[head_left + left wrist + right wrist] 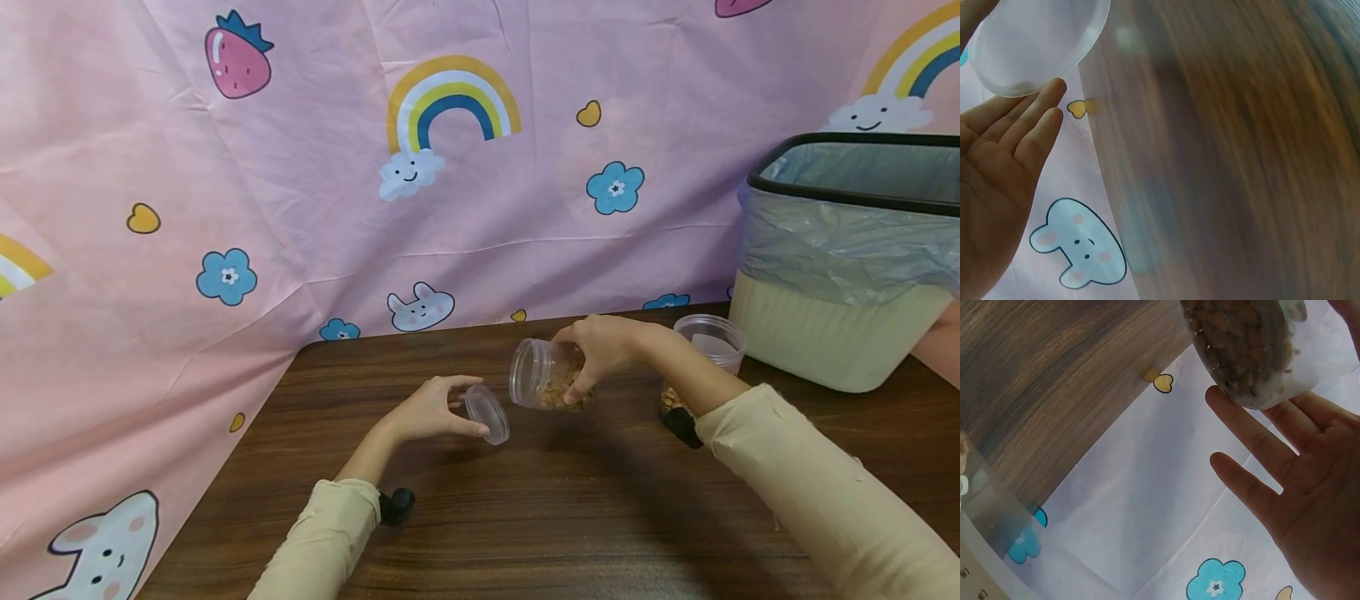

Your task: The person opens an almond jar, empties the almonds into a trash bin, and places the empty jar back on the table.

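Observation:
Tipped on its side above the table, a clear plastic jar (534, 372) holds brown nut-like pieces (1229, 344), and its uncovered mouth faces left. My right hand (600, 350) grips the jar around its body, thumb on the near side. A round clear lid (487, 414) is pinched at its edge between the thumb and fingers of my left hand (427, 410), just left of the jar's mouth. Lid and jar are apart. In the left wrist view the lid (1041, 44) appears at the top, with fingertips at its rim.
Behind my right forearm stands a second clear jar (720, 337) with similar brown pieces low in it, partly hidden. A cream bin (832, 333) with a plastic liner and black rim is at the back right. Patterned pink cloth (322, 167) hangs behind the brown wooden table (480, 517).

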A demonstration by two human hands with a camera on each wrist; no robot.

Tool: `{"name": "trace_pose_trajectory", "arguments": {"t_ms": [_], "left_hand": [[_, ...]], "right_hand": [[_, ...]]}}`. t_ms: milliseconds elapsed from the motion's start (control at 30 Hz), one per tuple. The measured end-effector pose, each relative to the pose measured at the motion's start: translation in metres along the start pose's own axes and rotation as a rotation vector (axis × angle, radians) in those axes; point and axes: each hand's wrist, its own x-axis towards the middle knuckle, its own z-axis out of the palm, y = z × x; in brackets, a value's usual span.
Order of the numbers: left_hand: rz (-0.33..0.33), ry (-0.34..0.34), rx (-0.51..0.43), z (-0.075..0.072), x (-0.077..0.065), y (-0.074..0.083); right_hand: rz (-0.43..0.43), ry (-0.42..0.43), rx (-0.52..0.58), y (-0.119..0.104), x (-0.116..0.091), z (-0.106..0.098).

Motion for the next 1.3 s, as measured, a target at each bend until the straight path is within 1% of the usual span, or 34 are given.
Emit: {"name": "trace_pose_trajectory", "arguments": {"t_ms": [67,300,433,500,600,767,1033,1167,1300], "left_hand": [[-0.017,0.007,0.006,-0.002,-0.003,-0.001],[-0.043,-0.017,-0.059,-0.005,-0.011,-0.007],[-0.067,-0.026,-0.049,-0.006,-0.014,-0.009],[-0.084,-0.028,-0.034,-0.006,-0.016,-0.011],[-0.101,-0.031,0.016,-0.006,-0.017,-0.013],[-0.091,-0.039,0.112,-0.005,-0.017,-0.017],[-0.074,-0.036,0.166,-0.004,-0.017,-0.021],[-0.066,-0.027,0.205,-0.002,-0.018,-0.02],[-0.075,-0.026,0.23,-0.001,-0.019,-0.017]], "right_hand": [[0.004,0.0,0.003,0.001,0.0,0.0],[-0.011,0.003,0.02,0.001,0.0,0.001],[-0.014,-0.002,0.016,0.001,0.0,0.002],[-0.015,-0.001,0.011,0.002,0.0,0.002],[-0.016,0.0,0.012,0.003,0.0,0.003],[-0.014,0.002,0.016,0.004,0.0,0.004],[-0.01,0.0,0.009,0.004,-0.001,0.005],[-0.008,0.0,0.016,0.005,-0.002,0.006],[-0.012,0.002,0.02,0.005,-0.002,0.007]]}}
